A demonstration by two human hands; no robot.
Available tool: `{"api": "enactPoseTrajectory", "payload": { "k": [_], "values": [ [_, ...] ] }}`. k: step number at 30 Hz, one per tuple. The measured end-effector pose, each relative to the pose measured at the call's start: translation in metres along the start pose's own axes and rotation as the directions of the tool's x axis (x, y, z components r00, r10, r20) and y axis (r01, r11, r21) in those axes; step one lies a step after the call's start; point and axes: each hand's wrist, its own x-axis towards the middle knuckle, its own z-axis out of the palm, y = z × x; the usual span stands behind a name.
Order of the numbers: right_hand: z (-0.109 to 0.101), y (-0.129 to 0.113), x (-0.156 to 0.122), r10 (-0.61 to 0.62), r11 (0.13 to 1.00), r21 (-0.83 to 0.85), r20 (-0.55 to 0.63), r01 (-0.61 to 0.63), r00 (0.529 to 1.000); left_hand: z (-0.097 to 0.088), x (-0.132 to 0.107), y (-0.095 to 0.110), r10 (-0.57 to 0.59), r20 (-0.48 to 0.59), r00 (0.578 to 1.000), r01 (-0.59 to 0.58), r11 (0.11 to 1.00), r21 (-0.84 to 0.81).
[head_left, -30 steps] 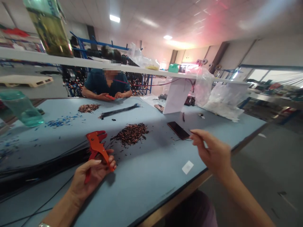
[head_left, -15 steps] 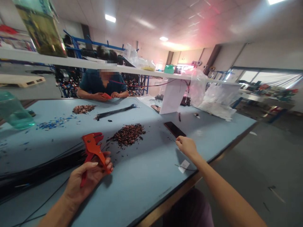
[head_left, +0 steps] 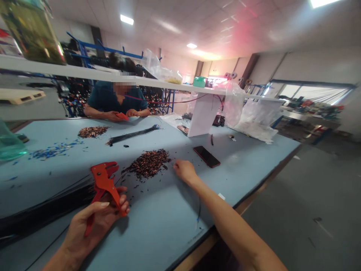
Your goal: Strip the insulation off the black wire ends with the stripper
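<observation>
My left hand [head_left: 97,222] grips an orange wire stripper [head_left: 103,178] by its handles, with the jaws pointing up and away. My right hand [head_left: 184,170] is closed, fingertips pinched, just right of a heap of small black and copper-coloured offcuts [head_left: 149,163]. A thin black wire [head_left: 199,209] trails out below my right forearm and appears to run from that hand; the pinched end is too small to see clearly. Left of the stripper lies a thick bundle of black wires [head_left: 50,205], its near part passing behind my left hand.
A phone [head_left: 207,156] lies right of my right hand. Beyond are another wire bundle [head_left: 132,134], blue bits [head_left: 53,150] and a second offcut pile [head_left: 92,131]. A white shelf [head_left: 158,83] spans the table on an upright panel [head_left: 201,114]. A co-worker [head_left: 118,99] sits opposite.
My right hand has swung left from beside the phone toward the offcut heap, and the thin black wire has shifted left with it. My left hand still holds the stripper. The view has turned slightly.
</observation>
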Motion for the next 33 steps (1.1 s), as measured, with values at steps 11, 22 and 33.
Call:
{"api": "enactPoseTrajectory", "payload": {
  "k": [11, 22, 33],
  "values": [
    [-0.063, 0.123, -0.094, 0.225, 0.969, 0.14, -0.16, -0.204, 0.961, 0.013, -0.006, 0.006, -0.03, -0.14, 0.99, 0.033, 0.999, 0.022],
    [-0.053, 0.159, -0.092, 0.436, 0.859, -0.244, -0.111, -0.45, 0.893, 0.026, -0.01, 0.01, -0.055, -0.241, 0.969, 0.065, 0.997, 0.032],
    [-0.007, 0.006, -0.009, 0.0, 0.97, -0.241, 0.076, 0.018, 0.997, -0.001, 0.002, 0.001, -0.01, -0.002, 1.0, 0.01, 0.999, 0.038]
  ]
}}
